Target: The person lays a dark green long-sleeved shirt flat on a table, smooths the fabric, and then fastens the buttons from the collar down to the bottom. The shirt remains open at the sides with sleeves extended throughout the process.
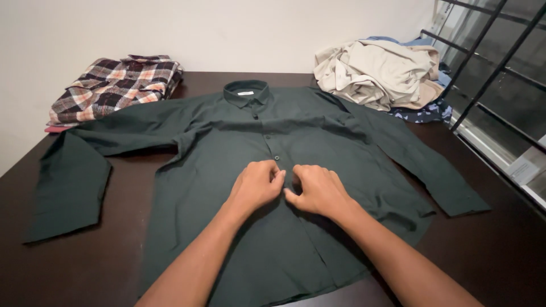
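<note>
So there's a dark green shirt [227, 170] spread flat, front side up, in the middle of a dark brown desk [74, 267], collar pointing at the wall and both sleeves stretched out to the sides. Both hands are right on the shirt's button strip, about halfway down it, just below a fastened button. The left hand [257, 185] and right hand [318, 190] are nearly touching each other, fingers curled in and pinching the fabric edges together. Behind the shirt's left sleeve sits a folded plaid shirt [114, 85] in red, white and black. Behind the shirt's right shoulder there's a rumpled heap of beige clothes [378, 71], with some blue fabric peeking out underneath.
</note>
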